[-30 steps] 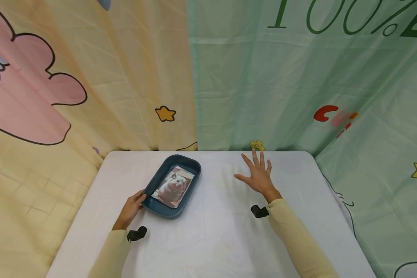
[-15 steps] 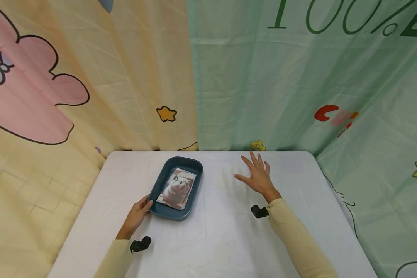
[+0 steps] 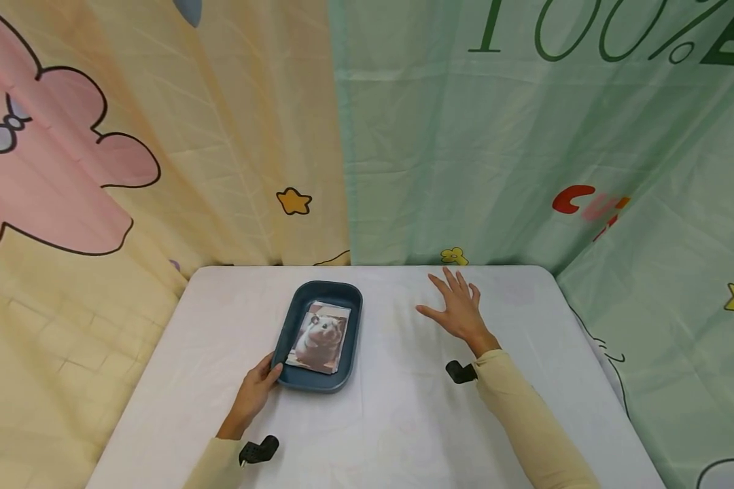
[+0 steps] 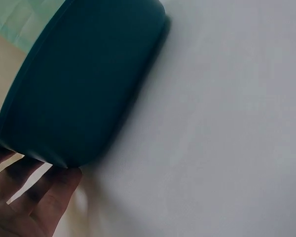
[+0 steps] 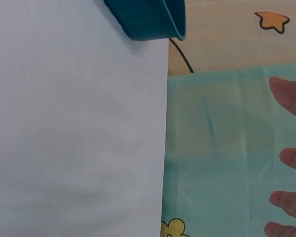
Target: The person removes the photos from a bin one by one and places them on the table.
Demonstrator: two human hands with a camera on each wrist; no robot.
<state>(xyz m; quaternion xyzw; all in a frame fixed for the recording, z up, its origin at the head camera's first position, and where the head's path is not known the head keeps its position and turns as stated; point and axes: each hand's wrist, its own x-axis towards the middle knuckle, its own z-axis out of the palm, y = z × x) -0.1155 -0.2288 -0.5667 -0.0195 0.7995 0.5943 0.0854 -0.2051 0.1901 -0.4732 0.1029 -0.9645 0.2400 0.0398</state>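
So, left hand (image 3: 255, 394) grips tray (image 3: 310, 382); right hand (image 3: 460, 310) splayed.

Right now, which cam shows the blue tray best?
Head. It shows the blue tray from above, with its interior and the photos inside; the left hand hides only a bit of rim. Left wrist: just its outside, cropped at the top. Right wrist: part of one end, cropped by the top edge.

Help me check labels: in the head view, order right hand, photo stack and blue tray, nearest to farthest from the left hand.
1. Blue tray, held at its corner.
2. Photo stack, inside the tray.
3. Right hand, on the right.
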